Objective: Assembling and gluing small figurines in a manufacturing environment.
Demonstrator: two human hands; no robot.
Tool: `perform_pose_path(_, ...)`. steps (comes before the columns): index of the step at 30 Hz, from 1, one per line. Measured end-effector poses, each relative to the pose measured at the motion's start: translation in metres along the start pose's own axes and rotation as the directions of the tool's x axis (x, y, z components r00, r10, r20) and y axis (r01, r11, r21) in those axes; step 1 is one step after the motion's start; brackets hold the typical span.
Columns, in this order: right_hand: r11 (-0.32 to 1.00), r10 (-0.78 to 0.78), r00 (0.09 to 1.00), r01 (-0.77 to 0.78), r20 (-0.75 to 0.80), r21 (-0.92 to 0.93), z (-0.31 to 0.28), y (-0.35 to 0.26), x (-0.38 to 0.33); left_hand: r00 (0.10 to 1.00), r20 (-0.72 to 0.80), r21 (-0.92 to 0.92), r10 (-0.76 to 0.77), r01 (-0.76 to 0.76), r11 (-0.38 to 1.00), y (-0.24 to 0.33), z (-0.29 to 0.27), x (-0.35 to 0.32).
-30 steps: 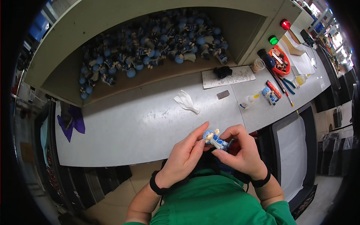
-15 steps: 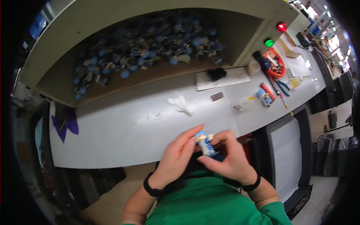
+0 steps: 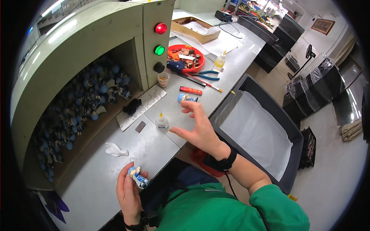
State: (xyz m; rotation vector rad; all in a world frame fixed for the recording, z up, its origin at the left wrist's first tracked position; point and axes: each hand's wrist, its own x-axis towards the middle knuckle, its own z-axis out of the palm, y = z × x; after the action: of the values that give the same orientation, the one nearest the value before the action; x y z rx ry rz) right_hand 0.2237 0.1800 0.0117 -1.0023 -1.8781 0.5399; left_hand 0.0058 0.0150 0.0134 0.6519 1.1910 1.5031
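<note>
My left hand holds a small blue-and-white figurine near the front edge of the grey worktable. My right hand is open with fingers spread, held in the air over the table's edge. It is closest to a small white glue bottle and a second blue figurine lying on the table.
A large heap of blue figurines fills the green hopper at the left. Its panel carries a red button and a green button. A red tray, blue-handled pliers and a grey bin with a white liner lie to the right.
Both hands held the figurine together before. Now my right hand has let go and moved up toward the glue bottle, my left hand keeps the figurine, and my view has turned right.
</note>
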Motion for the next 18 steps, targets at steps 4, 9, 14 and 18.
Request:
perform_pose_path(4, 0.999, 0.035, 0.994, -0.038, 0.102, 0.03, 0.013, 0.002, 0.006, 1.0, -0.01, 0.001, -0.003, 0.003, 1.0, 0.001, -0.001, -0.001)
perform_pose_path(9, 0.998, -0.043, 0.985, 0.033, 0.167, 0.061, 0.029, 0.012, 0.01, 0.999, -0.043, -0.049, 0.032, -0.035, 0.998, 0.002, -0.005, -0.005)
perform_pose_path(14, 0.99, -0.105, 0.958, 0.127, 0.266, -0.066, 0.034, 0.015, 0.015, 0.998, 0.067, -0.091, -0.018, 0.024, 0.996, 0.001, -0.014, -0.007)
perform_pose_path(18, 0.96, 0.159, 0.941, -0.219, 0.298, 0.177, 0.017, -0.004, 0.009, 0.989, 0.129, -0.07, -0.072, 0.082, 0.994, 0.002, -0.014, 0.003)
